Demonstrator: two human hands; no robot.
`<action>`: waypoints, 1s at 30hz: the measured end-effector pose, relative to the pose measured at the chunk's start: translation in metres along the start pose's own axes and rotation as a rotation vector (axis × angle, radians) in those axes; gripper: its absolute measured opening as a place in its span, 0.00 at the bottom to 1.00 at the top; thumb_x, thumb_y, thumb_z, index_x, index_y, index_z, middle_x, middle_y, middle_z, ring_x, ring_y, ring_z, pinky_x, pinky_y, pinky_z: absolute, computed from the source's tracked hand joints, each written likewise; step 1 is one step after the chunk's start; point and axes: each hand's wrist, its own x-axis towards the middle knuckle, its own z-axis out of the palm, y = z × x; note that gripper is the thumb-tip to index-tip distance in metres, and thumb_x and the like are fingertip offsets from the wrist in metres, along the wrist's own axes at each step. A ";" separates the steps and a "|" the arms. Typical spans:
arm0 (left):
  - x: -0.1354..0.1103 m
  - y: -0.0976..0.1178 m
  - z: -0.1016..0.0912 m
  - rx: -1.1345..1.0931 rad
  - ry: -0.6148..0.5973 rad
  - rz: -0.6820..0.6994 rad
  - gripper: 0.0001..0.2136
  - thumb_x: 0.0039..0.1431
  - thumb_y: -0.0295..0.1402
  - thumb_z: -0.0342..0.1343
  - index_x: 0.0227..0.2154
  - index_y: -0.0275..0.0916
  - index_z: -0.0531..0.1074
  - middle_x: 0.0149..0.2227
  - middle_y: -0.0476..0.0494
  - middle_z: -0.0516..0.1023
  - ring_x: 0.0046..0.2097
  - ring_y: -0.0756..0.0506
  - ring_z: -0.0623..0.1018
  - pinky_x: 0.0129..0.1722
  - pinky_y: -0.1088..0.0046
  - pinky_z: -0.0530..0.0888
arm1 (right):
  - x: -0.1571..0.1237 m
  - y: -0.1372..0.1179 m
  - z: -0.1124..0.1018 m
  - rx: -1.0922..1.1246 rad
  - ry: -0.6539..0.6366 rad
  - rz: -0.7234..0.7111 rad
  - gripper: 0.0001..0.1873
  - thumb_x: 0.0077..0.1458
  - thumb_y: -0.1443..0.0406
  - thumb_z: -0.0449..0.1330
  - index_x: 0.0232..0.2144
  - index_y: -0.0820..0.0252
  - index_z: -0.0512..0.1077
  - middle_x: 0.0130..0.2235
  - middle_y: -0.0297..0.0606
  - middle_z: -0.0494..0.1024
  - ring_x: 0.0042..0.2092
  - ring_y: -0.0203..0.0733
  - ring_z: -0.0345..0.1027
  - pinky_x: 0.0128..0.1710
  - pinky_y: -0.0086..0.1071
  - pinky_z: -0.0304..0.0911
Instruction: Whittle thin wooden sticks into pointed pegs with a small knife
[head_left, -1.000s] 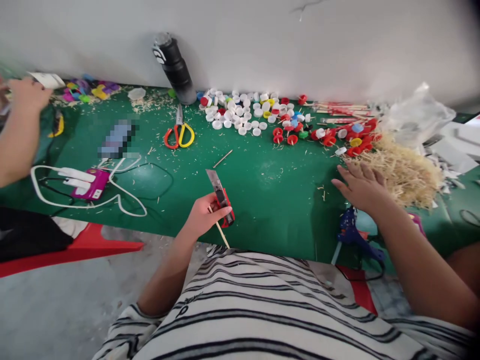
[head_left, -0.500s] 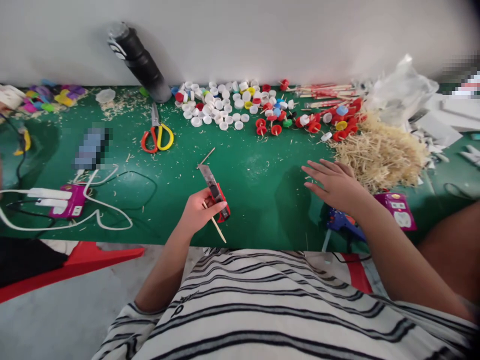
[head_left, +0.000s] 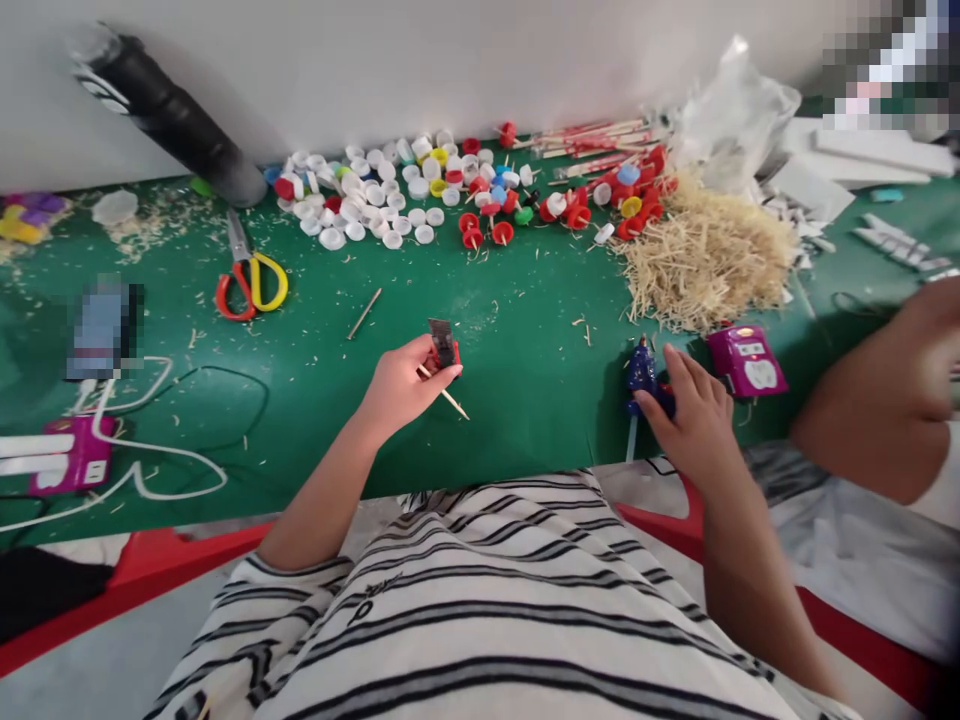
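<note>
My left hand (head_left: 401,385) is closed around a red utility knife (head_left: 444,350) with its blade out, and a thin wooden stick (head_left: 448,395) is held in the same fingers. My right hand (head_left: 694,415) rests at the near edge of the green table (head_left: 525,350), its fingers curled on a blue glue gun (head_left: 643,372). A purple power strip (head_left: 745,360) lies just right of that hand.
Bottle caps (head_left: 390,195), capped sticks (head_left: 577,205) and a pile of wooden sticks (head_left: 705,265) lie at the back. Red-yellow scissors (head_left: 247,280), a black bottle (head_left: 169,115), a loose stick (head_left: 364,313) and white cables (head_left: 135,470) sit left. Another person's arm (head_left: 892,400) is at right.
My right hand dropped from hovering near the stick pile to the glue gun at the table's edge. The view swung right; my left hand kept the knife, now tilted more toward the camera.
</note>
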 end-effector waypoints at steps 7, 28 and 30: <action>0.008 0.000 0.002 0.104 -0.050 0.052 0.12 0.59 0.42 0.62 0.40 0.41 0.77 0.32 0.48 0.82 0.31 0.49 0.78 0.31 0.74 0.68 | -0.002 -0.003 -0.001 -0.051 -0.017 -0.021 0.37 0.67 0.50 0.50 0.74 0.52 0.55 0.66 0.48 0.70 0.62 0.63 0.64 0.60 0.57 0.59; 0.008 -0.013 -0.002 0.030 0.036 0.031 0.10 0.55 0.41 0.64 0.34 0.39 0.77 0.26 0.52 0.77 0.25 0.53 0.72 0.26 0.78 0.68 | -0.008 -0.009 -0.001 -0.047 0.058 -0.067 0.46 0.64 0.53 0.53 0.77 0.54 0.40 0.59 0.44 0.78 0.55 0.58 0.71 0.59 0.53 0.59; 0.008 -0.012 -0.002 0.029 0.036 0.039 0.10 0.55 0.40 0.64 0.33 0.39 0.76 0.25 0.53 0.77 0.25 0.53 0.72 0.26 0.78 0.68 | -0.008 -0.009 -0.001 -0.043 0.050 -0.063 0.45 0.64 0.53 0.53 0.77 0.53 0.40 0.59 0.43 0.77 0.55 0.58 0.71 0.59 0.53 0.59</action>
